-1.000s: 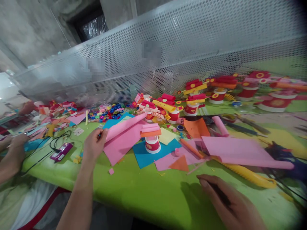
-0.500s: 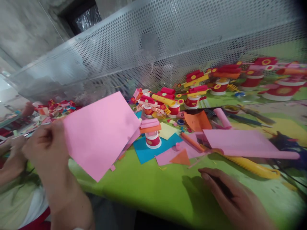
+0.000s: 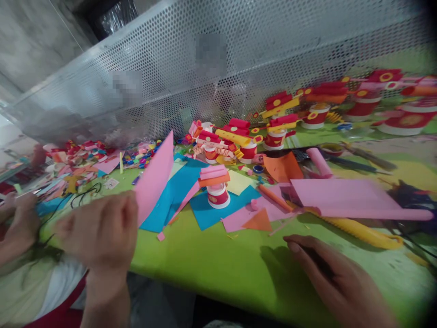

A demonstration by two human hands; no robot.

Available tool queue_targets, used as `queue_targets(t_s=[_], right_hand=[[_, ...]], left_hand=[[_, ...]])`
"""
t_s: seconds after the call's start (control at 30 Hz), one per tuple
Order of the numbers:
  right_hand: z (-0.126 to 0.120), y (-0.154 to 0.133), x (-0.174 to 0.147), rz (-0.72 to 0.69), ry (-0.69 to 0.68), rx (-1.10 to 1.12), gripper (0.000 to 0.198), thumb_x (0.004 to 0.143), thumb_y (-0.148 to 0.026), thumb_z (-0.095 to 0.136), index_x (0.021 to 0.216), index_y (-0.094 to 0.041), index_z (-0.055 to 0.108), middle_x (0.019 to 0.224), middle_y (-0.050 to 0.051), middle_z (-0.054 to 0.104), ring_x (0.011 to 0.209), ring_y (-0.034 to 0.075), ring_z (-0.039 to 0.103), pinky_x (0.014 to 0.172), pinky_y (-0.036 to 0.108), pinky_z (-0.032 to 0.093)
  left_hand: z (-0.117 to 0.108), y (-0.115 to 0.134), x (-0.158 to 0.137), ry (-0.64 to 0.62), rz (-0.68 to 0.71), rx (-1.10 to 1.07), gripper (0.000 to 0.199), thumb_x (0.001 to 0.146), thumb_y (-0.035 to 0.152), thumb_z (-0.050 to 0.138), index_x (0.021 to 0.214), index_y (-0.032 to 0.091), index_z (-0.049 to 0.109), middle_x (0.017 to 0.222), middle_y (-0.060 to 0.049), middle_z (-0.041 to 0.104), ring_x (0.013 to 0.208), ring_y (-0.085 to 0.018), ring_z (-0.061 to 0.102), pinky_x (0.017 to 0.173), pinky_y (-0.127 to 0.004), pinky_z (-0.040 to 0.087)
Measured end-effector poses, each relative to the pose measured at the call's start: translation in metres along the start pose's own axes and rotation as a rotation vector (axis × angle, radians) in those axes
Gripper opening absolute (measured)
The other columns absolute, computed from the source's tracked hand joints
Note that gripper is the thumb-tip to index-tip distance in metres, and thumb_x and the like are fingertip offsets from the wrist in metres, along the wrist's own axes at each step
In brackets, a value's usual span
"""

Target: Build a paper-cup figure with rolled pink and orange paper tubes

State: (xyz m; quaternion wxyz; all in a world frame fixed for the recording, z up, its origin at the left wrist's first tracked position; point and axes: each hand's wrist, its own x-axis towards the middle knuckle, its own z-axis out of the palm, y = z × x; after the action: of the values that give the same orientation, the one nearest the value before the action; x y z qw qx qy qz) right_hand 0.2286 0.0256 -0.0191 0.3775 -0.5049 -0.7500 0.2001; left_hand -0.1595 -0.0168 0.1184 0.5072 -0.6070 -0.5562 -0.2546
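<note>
In the head view, the left hand [image 3: 102,228] is gripping a pink sheet [image 3: 156,180] along its lower left edge, with its fingers lying closed in a blurred fist. The pink sheet is standing steeply tilted above blue sheets [image 3: 184,187] on the worktop [image 3: 191,262], left of the near cup [image 3: 218,197]; whether it is touching the blue sheets is not showing. The right hand [image 3: 336,275] is hanging near the front of the worktop, its fingers curving loosely and the thumb lying close to the forefinger; no held item is showing, but whether the fingertips are meeting on something small cannot be told. The step in hand appears to be positioning the pink sheet; the next move is probably calling for steadying its free edge clear of the near cup. The near cup is standing on a blue piece [image 3: 206,218], wearing a red band and carrying pink rolls [image 3: 213,171] above an orange strip [image 3: 213,181]; its interior is not showing. Behind it, further red-banded cups [image 3: 314,117] are carrying coloured rolls; their insides are remaining hidden.
</note>
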Motion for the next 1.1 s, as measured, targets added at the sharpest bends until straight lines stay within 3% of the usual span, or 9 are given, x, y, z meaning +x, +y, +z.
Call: queue_targets(t_s=[0.03, 0.1, 0.23, 0.43, 0.57, 0.67, 0.8, 1.0, 1.1], right_hand=[[0.0, 0.0, 0.0, 0.0, 0.0, -0.005, 0.019, 0.096, -0.04, 0.058, 0.102, -0.027, 0.071, 0.093, 0.003, 0.08, 0.075, 0.019, 0.076, 0.063, 0.024, 0.058], [0.0, -0.001, 0.0, 0.007, 0.001, -0.011, 0.019, 0.096, -0.04, 0.059, 0.103, -0.026, 0.071, 0.092, 0.003, 0.079, 0.075, 0.018, 0.075, 0.063, 0.024, 0.057], [0.002, -0.005, -0.001, 0.011, 0.009, 0.007, 0.018, 0.097, -0.038, 0.059, 0.106, -0.026, 0.069, 0.09, 0.001, 0.077, 0.072, 0.016, 0.073, 0.06, 0.023, 0.055], [0.003, -0.014, 0.002, -0.007, 0.075, 0.024, 0.013, 0.097, -0.034, 0.059, 0.1, -0.026, 0.069, 0.082, -0.001, 0.076, 0.066, 0.014, 0.07, 0.055, 0.022, 0.052], [0.001, -0.019, 0.003, 0.014, 0.062, 0.029, 0.014, 0.098, -0.033, 0.058, 0.099, -0.024, 0.069, 0.081, -0.001, 0.075, 0.065, 0.014, 0.069, 0.055, 0.023, 0.05], [0.0, -0.019, 0.001, 0.042, 0.035, 0.03, 0.015, 0.099, -0.032, 0.056, 0.101, -0.024, 0.069, 0.083, 0.0, 0.075, 0.067, 0.014, 0.069, 0.057, 0.024, 0.051], [0.0, -0.019, 0.0, 0.06, 0.021, 0.051, 0.015, 0.099, -0.033, 0.057, 0.102, -0.025, 0.069, 0.086, 0.0, 0.075, 0.072, 0.014, 0.07, 0.062, 0.025, 0.052], [-0.001, -0.026, 0.002, 0.075, 0.053, 0.08, 0.018, 0.099, -0.034, 0.056, 0.096, -0.023, 0.07, 0.078, -0.001, 0.073, 0.066, 0.014, 0.067, 0.059, 0.025, 0.049], [-0.001, -0.029, 0.003, 0.093, 0.048, 0.086, 0.019, 0.099, -0.033, 0.056, 0.096, -0.022, 0.071, 0.079, 0.0, 0.073, 0.067, 0.015, 0.067, 0.059, 0.025, 0.049]], left_hand=[[0.004, 0.011, -0.002, -0.055, 0.106, 0.052, 0.013, 0.084, 0.022, 0.077, 0.089, 0.02, 0.065, 0.078, -0.002, 0.066, 0.074, -0.019, 0.056, 0.081, -0.037, 0.034], [0.012, 0.033, -0.011, -0.144, 0.176, -0.013, 0.014, 0.087, 0.021, 0.075, 0.096, 0.019, 0.065, 0.083, -0.003, 0.071, 0.073, -0.019, 0.06, 0.079, -0.036, 0.038], [0.025, 0.059, -0.037, -0.362, 0.16, -0.132, 0.002, 0.094, 0.02, 0.067, 0.094, 0.02, 0.064, 0.081, -0.001, 0.071, 0.073, -0.02, 0.064, 0.076, -0.037, 0.039], [0.036, 0.065, -0.071, -0.578, 0.13, -0.221, 0.015, 0.101, 0.022, 0.056, 0.091, 0.02, 0.067, 0.08, -0.001, 0.071, 0.075, -0.022, 0.066, 0.074, -0.038, 0.037], [0.034, 0.058, -0.092, -0.693, 0.022, -0.365, 0.017, 0.099, 0.036, 0.06, 0.104, 0.022, 0.068, 0.099, -0.002, 0.076, 0.088, -0.021, 0.07, 0.078, -0.037, 0.041], [0.029, 0.049, -0.109, -0.745, -0.011, -0.395, 0.044, 0.089, 0.054, 0.069, 0.119, 0.022, 0.066, 0.116, -0.006, 0.075, 0.101, -0.027, 0.069, 0.083, -0.04, 0.045], [0.016, 0.037, -0.128, -0.767, 0.004, -0.443, 0.063, 0.082, 0.061, 0.072, 0.133, 0.025, 0.06, 0.128, -0.007, 0.071, 0.111, -0.03, 0.066, 0.091, -0.043, 0.049], [-0.003, 0.022, -0.154, -0.752, 0.095, -0.419, 0.071, 0.078, 0.063, 0.074, 0.14, 0.034, 0.057, 0.133, -0.003, 0.071, 0.111, -0.029, 0.068, 0.087, -0.042, 0.053], [-0.01, 0.016, -0.17, -0.725, 0.04, -0.446, 0.057, 0.086, 0.06, 0.065, 0.139, 0.038, 0.058, 0.131, -0.001, 0.072, 0.109, -0.028, 0.069, 0.085, -0.042, 0.054]])
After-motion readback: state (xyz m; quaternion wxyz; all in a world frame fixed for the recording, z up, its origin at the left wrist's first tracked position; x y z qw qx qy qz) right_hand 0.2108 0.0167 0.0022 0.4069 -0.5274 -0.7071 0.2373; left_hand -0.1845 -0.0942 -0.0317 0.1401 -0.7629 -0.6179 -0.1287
